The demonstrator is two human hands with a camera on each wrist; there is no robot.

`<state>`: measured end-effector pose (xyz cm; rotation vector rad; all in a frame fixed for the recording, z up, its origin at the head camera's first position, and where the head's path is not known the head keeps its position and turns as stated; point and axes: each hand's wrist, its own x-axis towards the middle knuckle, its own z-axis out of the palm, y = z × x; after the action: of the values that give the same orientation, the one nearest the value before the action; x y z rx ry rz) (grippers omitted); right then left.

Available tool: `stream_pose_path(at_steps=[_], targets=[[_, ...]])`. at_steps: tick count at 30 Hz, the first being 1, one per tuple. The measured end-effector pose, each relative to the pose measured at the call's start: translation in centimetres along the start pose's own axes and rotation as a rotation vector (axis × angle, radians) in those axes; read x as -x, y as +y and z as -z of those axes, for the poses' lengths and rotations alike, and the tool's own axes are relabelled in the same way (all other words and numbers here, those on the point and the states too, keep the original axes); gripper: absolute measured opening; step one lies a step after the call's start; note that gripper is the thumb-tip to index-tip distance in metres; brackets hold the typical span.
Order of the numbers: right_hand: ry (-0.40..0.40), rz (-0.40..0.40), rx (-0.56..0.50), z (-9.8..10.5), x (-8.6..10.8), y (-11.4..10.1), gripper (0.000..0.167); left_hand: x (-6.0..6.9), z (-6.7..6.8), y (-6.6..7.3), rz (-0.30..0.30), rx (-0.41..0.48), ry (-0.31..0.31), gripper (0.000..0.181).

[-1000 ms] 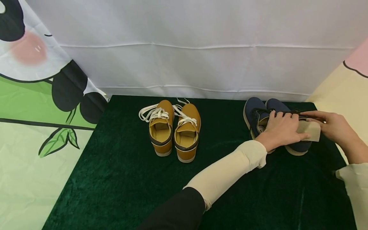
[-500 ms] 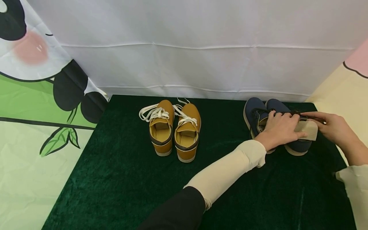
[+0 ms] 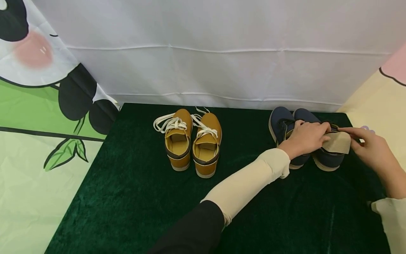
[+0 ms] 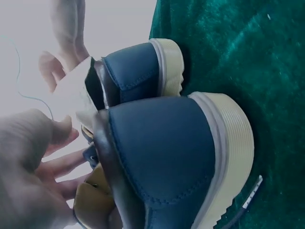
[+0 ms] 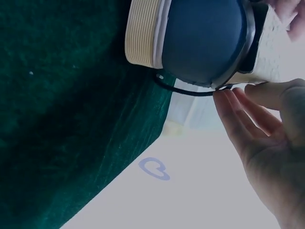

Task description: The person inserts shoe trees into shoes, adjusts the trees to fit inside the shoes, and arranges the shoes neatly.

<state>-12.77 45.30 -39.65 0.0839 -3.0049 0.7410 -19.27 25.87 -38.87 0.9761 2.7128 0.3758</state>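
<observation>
A pair of navy lace-up shoes with cream soles stands at the right, toes toward the wall. My left hand (image 3: pixel 306 139) reaches across the left navy shoe (image 3: pixel 280 118), its fingers curled at the lacing of the right navy shoe (image 3: pixel 328 162). My right hand (image 3: pixel 369 144) has its thumb and fingertips at the outer edge of that shoe's opening. A beige flap (image 3: pixel 340 141) juts from the opening over the heel, between the hands. In the right wrist view a dark lace (image 5: pixel 188 92) runs to the right fingertips. The left fingers hide most of the lacing.
Two tan shoes (image 3: pixel 176 155) (image 3: pixel 206 160) with loose white laces stand left of centre. Everything rests on a dark green velvet cover (image 3: pixel 133 197). White cloth (image 3: pixel 203 74) hangs behind it; printed cloth flanks both sides.
My left fingers have curled in more over the lacing. The right hand has moved slightly down. Before, a dark lace showed across the right fingers; the beige flap now lies a little further left.
</observation>
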Motion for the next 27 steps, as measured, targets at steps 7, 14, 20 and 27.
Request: stream_pose_path(at_steps=[7, 14, 20, 27], targets=[[0.106, -0.023, -0.031, -0.2, 1.6, -1.2, 0.041, -0.7, -0.3, -0.3, 0.018, -0.019, 0.034, 0.030], [0.186, -0.062, -0.035, -0.7, 2.8, -2.3, 0.042, -1.1, -0.5, -0.5, 0.043, -0.019, 0.064, 0.026], [0.164, -0.030, -0.016, -1.7, 2.9, -3.3, 0.059, -1.1, -0.4, -0.6, 0.034, -0.058, 0.067, 0.029], [0.180, -0.049, 0.037, -2.5, 3.0, -3.9, 0.071, -1.4, -0.4, -0.7, 0.033, -0.046, 0.071, 0.026]])
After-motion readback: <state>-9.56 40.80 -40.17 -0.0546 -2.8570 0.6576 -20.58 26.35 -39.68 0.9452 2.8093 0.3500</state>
